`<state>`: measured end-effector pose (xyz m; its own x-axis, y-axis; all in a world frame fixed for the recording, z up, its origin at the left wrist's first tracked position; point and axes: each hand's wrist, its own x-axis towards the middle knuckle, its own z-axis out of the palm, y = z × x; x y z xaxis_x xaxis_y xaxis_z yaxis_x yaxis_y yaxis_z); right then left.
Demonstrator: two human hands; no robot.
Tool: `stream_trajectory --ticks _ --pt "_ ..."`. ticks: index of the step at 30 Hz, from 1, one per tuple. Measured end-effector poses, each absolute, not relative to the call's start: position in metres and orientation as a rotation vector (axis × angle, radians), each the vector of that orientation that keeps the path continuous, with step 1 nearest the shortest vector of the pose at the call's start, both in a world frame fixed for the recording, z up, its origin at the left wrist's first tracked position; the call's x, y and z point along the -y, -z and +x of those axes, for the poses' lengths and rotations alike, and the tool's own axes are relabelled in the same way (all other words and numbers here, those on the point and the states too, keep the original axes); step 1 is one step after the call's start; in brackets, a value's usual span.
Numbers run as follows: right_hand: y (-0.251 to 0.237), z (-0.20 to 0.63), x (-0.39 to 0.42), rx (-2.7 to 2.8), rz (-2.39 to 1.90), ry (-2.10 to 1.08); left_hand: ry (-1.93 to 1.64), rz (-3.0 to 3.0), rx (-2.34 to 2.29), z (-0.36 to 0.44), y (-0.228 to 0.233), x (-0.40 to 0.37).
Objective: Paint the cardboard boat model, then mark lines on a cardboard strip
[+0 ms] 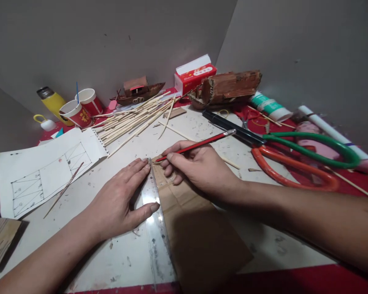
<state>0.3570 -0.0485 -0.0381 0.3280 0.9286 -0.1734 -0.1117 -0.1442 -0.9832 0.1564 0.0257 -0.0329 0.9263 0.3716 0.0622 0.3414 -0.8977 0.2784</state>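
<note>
My left hand (119,202) lies flat with fingers spread, pressing a clear plastic ruler (158,241) onto a piece of brown cardboard (196,237). My right hand (199,165) grips a red pencil (199,144), its tip touching the cardboard at the ruler's far end. The ruler runs along the cardboard's left edge towards me.
A sheet with a drawn grid (46,171) and a thin stick lies left. A pile of bamboo sticks (135,116), two paper cups (82,107), a yellow bottle (53,102), model boats (227,87), a red-white box (194,73) stand behind. Big scissors with red and green handles (294,159) lie right.
</note>
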Motion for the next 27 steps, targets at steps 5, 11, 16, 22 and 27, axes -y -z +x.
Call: stream_trajectory --ticks 5,11,16,22,27 --pt "0.0407 0.3579 0.0466 0.859 -1.406 -1.088 -0.177 2.850 -0.512 0.1552 0.0344 -0.0267" --pt "0.0403 0.3585 0.0453 0.847 -1.402 -1.065 -0.212 2.866 -0.505 0.1536 0.0354 -0.0270" --pt "0.0352 0.3604 0.0454 0.792 -1.397 -1.081 -0.253 2.880 -0.483 0.1515 0.0369 -0.0282" --pt "0.0323 0.3618 0.0440 0.716 -1.361 -1.131 -0.237 2.897 -0.483 0.1509 0.0383 -0.0302" --pt "0.0354 0.3628 0.0444 0.776 -1.306 -1.134 -0.240 2.895 -0.461 0.1517 0.0369 -0.0309"
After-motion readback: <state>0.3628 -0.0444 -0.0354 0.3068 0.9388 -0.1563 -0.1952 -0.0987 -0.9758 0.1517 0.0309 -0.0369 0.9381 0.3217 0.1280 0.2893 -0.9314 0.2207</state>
